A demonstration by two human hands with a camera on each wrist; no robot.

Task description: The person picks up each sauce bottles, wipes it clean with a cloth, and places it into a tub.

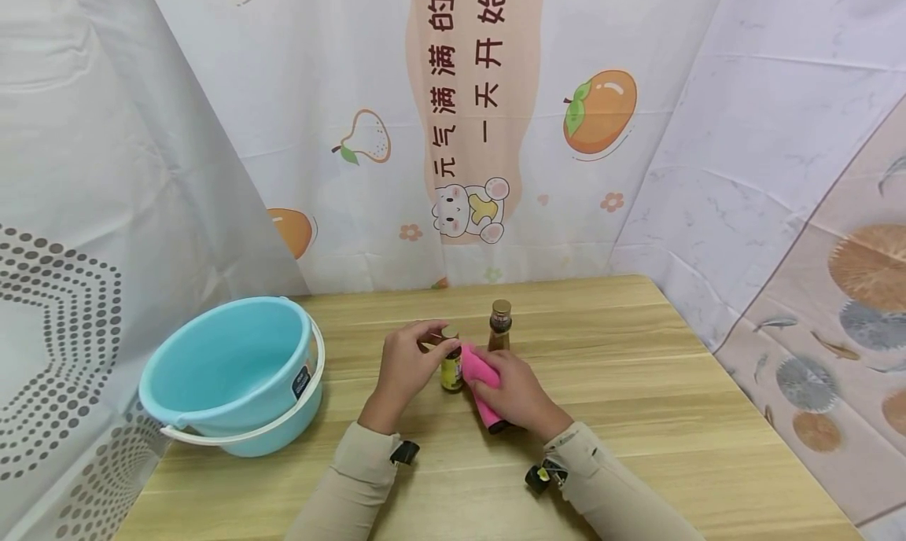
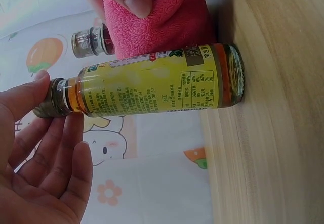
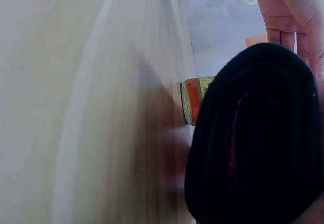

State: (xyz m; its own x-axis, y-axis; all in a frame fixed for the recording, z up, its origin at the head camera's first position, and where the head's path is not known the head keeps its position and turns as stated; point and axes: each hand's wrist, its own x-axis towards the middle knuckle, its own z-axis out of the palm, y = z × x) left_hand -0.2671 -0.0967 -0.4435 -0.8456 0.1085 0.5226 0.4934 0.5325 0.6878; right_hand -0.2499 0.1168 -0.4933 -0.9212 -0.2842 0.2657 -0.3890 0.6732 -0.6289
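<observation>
A small glass bottle with a yellow label (image 1: 451,374) stands upright on the table. My left hand (image 1: 405,368) pinches it at the gold cap and neck, thumb on one side and fingertips on the other. A folded pink towel (image 1: 488,374) with a dark end is gripped in my right hand (image 1: 522,393). In the left wrist view the fuzzy pink towel (image 2: 152,29) presses against the bottle's label (image 2: 152,85). The towel's dark end (image 3: 253,138) fills much of the right wrist view, hiding most of the bottle (image 3: 191,101) and part of the right hand.
Another gold-capped bottle (image 1: 500,321) stands just behind the towel and right hand, its lower part hidden. On the left of the wooden table (image 1: 609,384) sits a light blue bucket (image 1: 233,427) with a white handle. Printed curtains (image 1: 340,234) hang behind and at both sides.
</observation>
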